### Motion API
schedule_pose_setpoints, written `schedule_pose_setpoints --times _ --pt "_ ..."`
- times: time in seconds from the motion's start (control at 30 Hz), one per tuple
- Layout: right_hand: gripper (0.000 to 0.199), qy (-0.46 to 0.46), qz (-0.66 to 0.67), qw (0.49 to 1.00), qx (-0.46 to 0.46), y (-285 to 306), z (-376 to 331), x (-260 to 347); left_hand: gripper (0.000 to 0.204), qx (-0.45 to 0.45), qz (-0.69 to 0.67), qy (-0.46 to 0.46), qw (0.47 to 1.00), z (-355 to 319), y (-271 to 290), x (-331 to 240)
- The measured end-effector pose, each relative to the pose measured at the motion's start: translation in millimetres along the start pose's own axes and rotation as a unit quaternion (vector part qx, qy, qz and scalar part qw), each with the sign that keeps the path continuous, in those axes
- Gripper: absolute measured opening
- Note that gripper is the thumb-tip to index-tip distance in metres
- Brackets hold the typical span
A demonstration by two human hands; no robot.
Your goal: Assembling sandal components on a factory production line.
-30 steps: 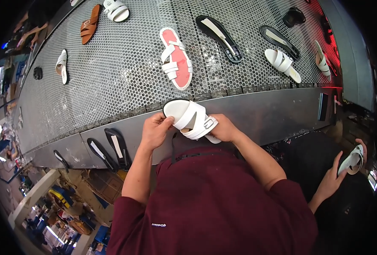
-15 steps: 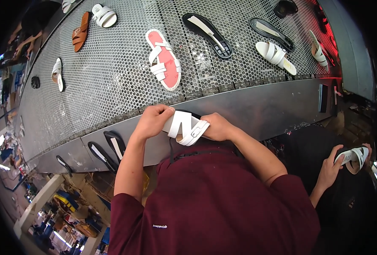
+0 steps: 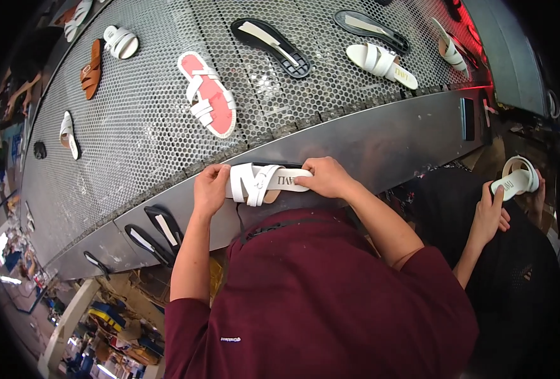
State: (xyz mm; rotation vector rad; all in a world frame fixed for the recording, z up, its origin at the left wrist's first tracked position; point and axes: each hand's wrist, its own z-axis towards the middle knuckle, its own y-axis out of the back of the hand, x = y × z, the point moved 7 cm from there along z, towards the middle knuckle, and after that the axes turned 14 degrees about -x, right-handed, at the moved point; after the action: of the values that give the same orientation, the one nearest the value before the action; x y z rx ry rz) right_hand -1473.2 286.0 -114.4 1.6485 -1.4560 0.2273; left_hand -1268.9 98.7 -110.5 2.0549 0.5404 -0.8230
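Between my two hands a white strappy sandal (image 3: 253,182) with a small buckle is held level in front of my body, its insole facing up. My left hand (image 3: 212,188) pinches the toe end. At the heel end, my right hand (image 3: 328,177) grips with the thumb on top of the insole and the fingers beneath. A dark sole edge shows along the sandal's far side. Just beyond, on the perforated metal belt, lies a white sandal with a pink sole face (image 3: 208,95), nearest to my hands.
Black soles (image 3: 272,48) and white sandals (image 3: 381,63) lie on the perforated conveyor belt (image 3: 147,82), with a brown sandal (image 3: 91,69) farther left. Several black soles (image 3: 164,226) rest on the metal ledge at left. At right, another person's hand (image 3: 486,218) holds a white sandal (image 3: 515,180).
The sandal in my hands has turned, and its heel insole now shows toward my right hand. Things on the belt have shifted left in view. The other person's sandal has turned too.
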Motion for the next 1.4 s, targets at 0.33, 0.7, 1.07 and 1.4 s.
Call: schedule_pose_setpoints --times 0.33,0.7,1.07,1.4 --pt "0.033 0.006 0.003 0.999 -0.037 8.1 -1.6 -14.3 0.051 0.106 0.191 -0.483 0.848 -72.7 -77.1 -143.2" --pt "0.038 0.056 0.026 0.993 -0.104 18.0 -13.2 -24.1 0.050 0.167 0.313 -0.532 0.769 -75.7 -149.4 -111.7" --pt "0.070 0.308 -0.088 0.918 -0.233 46.0 -32.1 -22.2 0.054 0.181 0.269 -0.484 0.813 -71.3 -137.7 -138.3" --pt "0.070 0.139 0.149 0.977 -0.060 46.7 -30.1 -28.8 0.051 0.179 0.237 -0.471 0.831 -69.8 -132.0 -155.6"
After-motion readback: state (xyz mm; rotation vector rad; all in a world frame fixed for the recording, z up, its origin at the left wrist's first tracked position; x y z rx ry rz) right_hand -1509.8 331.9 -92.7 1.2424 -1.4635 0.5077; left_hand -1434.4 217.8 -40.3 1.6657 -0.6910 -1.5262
